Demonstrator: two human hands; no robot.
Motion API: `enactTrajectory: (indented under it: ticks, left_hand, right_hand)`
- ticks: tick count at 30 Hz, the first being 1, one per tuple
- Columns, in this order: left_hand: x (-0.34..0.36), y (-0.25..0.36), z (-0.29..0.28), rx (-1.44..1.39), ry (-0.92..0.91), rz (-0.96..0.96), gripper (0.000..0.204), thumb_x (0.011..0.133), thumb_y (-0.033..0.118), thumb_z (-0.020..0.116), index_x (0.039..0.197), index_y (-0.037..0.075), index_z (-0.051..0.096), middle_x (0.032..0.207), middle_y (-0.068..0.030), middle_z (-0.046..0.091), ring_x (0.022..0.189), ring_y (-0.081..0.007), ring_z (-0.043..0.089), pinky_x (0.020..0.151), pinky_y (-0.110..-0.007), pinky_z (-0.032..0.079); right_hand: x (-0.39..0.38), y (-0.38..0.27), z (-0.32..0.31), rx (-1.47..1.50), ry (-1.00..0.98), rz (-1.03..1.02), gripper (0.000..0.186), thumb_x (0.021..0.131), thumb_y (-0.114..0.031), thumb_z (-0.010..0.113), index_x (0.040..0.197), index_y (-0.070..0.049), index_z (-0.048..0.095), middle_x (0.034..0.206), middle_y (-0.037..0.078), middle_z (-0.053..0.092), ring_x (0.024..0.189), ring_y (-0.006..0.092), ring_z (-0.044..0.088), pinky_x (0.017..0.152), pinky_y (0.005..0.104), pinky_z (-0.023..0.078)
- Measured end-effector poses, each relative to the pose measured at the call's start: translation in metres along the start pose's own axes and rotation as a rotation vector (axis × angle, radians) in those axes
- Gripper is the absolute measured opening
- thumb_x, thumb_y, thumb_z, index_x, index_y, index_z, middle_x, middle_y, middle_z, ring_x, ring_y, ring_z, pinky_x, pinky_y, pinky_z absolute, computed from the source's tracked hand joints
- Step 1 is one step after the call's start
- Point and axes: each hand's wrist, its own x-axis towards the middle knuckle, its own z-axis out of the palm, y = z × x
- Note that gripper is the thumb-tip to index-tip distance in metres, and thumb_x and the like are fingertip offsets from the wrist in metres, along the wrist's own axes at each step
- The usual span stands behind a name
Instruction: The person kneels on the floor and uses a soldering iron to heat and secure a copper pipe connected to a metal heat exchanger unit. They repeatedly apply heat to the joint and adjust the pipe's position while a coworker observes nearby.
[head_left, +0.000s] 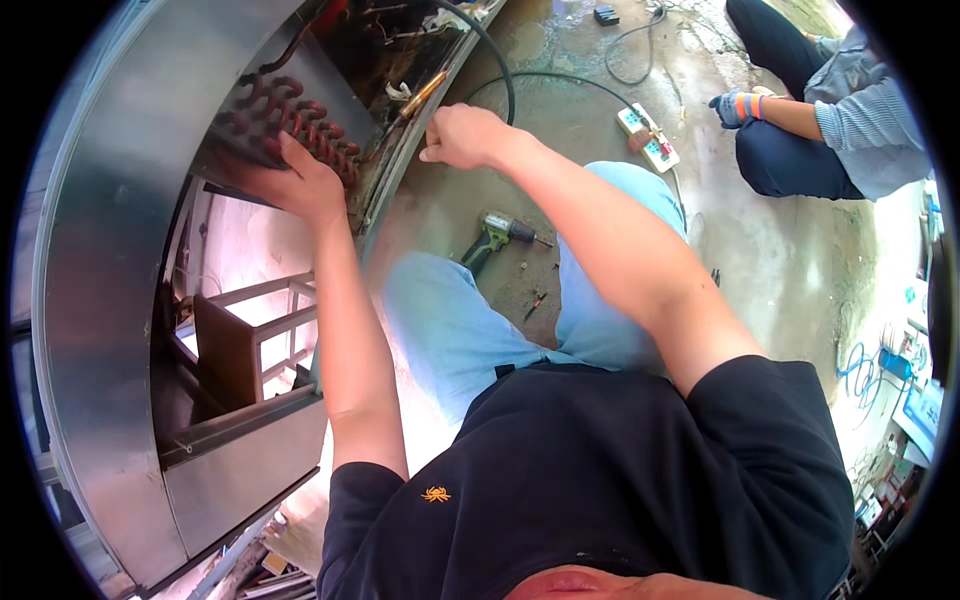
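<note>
My left hand point(312, 188) reaches inside a stainless-steel cabinet point(95, 250). Its thumb lies against a dark red coil of tubing point(325, 140), and its fingers go under the coil into shade. Outside the cabinet's edge, my right hand point(465, 136) is closed, knuckles up. Whatever its fingers may hold is hidden. Close to it, inside the cabinet edge, lies a copper-coloured cylinder point(424, 93) with thin ends. A black hose point(500, 62) curves just beyond my right hand.
On the floor by my knees lie a green cordless drill point(492, 238) and small dark bits. A white power strip point(648, 137) with plugs lies further right. Beyond it a person in a coloured glove point(738, 107) crouches. Blue cables point(868, 375) hang at the far right.
</note>
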Motion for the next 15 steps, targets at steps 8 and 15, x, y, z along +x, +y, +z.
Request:
enactTrajectory:
  ticks: [8, 15]
  left_hand:
    - [-0.009, -0.002, 0.006, -0.084, 0.001, -0.045, 0.075, 0.103, 0.029, 0.057, 0.155, -0.012, 0.020, 0.149, -0.0311, 0.033, 0.138, -0.0423, 0.040, 0.117, -0.049, 0.032]
    - [-0.012, -0.006, -0.001, -0.043, -0.066, -0.098, 0.077, 0.103, 0.030, 0.058, 0.156, -0.010, 0.019, 0.150, -0.0310, 0.033, 0.138, -0.0422, 0.040, 0.118, -0.048, 0.031]
  right_hand:
    - [0.031, -0.013, 0.019, -0.014, -0.174, -0.036, 0.042, 0.087, -0.034, 0.077, 0.114, -0.002, 0.073, 0.118, 0.018, 0.073, 0.112, 0.0351, 0.069, 0.091, 0.0454, 0.056]
    - [0.022, -0.024, 0.020, -0.001, -0.298, -0.088, 0.047, 0.088, -0.034, 0.077, 0.121, -0.002, 0.070, 0.121, 0.018, 0.072, 0.115, 0.0343, 0.069, 0.093, 0.0450, 0.056]
